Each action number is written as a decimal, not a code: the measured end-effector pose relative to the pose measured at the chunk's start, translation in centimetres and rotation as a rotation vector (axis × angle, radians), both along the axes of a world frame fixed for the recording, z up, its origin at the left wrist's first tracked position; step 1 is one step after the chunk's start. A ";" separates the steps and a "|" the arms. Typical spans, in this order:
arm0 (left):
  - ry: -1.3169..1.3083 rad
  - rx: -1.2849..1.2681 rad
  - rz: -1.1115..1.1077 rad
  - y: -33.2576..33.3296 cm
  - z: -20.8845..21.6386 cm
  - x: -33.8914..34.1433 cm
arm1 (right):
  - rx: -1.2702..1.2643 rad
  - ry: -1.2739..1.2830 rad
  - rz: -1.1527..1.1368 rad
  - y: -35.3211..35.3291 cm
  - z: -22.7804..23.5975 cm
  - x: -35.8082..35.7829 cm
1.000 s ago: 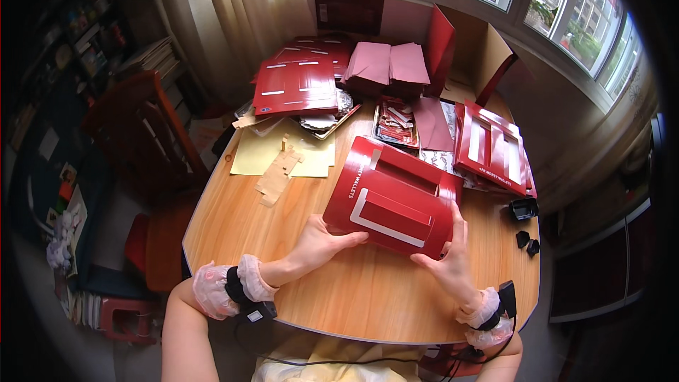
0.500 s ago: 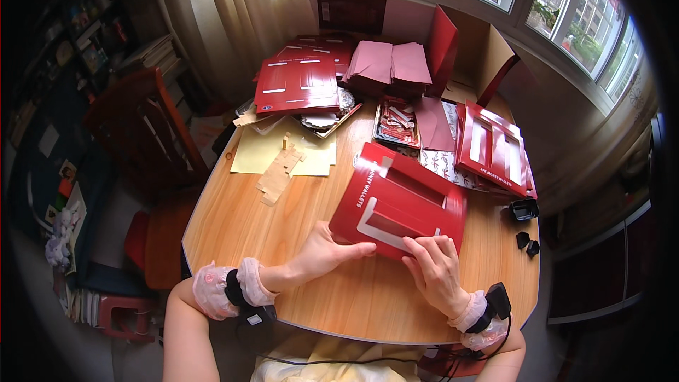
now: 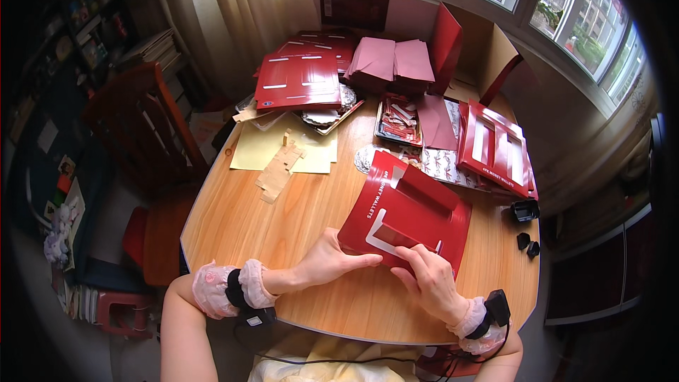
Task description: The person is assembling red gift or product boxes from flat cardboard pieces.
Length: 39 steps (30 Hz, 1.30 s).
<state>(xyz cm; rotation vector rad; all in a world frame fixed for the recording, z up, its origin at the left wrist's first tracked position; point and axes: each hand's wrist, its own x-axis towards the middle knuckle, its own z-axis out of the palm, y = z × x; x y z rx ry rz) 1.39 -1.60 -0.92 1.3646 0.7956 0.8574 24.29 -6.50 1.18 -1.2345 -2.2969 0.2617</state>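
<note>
1. Your left hand (image 3: 329,258) pinches the glossy red windowed cardboard sheet (image 3: 404,206) by its near-left edge.
2. Your right hand's (image 3: 433,284) bent fingers meet its near flap (image 3: 407,235); whether they pinch, I cannot tell.
3. The sheet is over the pale wood-grain table (image 3: 237,233).

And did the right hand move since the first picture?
Yes. The right hand has moved left and slightly toward the near edge of the table, farther from the small black pieces lying there on the right.
</note>
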 end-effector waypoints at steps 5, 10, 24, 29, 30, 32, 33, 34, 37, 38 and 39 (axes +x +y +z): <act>0.006 -0.102 -0.046 0.1 -0.3 -0.3 | -0.118 0.007 -0.055 0.1 0.6 0.0; -0.158 -0.304 -0.048 0.4 -1.1 -0.1 | -0.096 0.103 -0.016 0.3 -0.8 0.7; 0.448 -0.243 -0.229 4.2 2.1 -3.6 | -0.143 0.066 -0.010 -0.4 -1.2 0.8; 0.455 0.715 0.000 4.5 2.5 -3.3 | -0.067 -0.070 0.049 -0.5 -1.2 0.7; 0.379 0.980 -0.052 4.6 2.4 -2.5 | -0.065 -0.071 0.051 -0.6 -1.2 0.6; 0.367 1.046 -0.115 4.4 1.4 -1.0 | -0.075 -0.077 0.044 -0.7 -1.0 0.6; 0.351 1.107 -0.185 4.3 0.7 -0.6 | -0.075 -0.077 0.042 -0.7 -1.1 0.6; 0.413 1.057 -0.297 4.3 0.2 -0.8 | -0.072 -0.081 0.042 -0.7 -1.1 0.6; 0.494 1.063 -0.332 4.2 -0.4 -0.9 | -0.077 -0.112 0.041 -0.8 -0.9 0.5; 0.496 1.062 -0.334 4.0 -0.3 -1.0 | -0.082 -0.142 0.042 -1.0 -0.8 0.5; 0.515 1.006 -0.378 3.8 0.0 -1.1 | -0.083 -0.142 0.039 -1.0 -0.8 0.6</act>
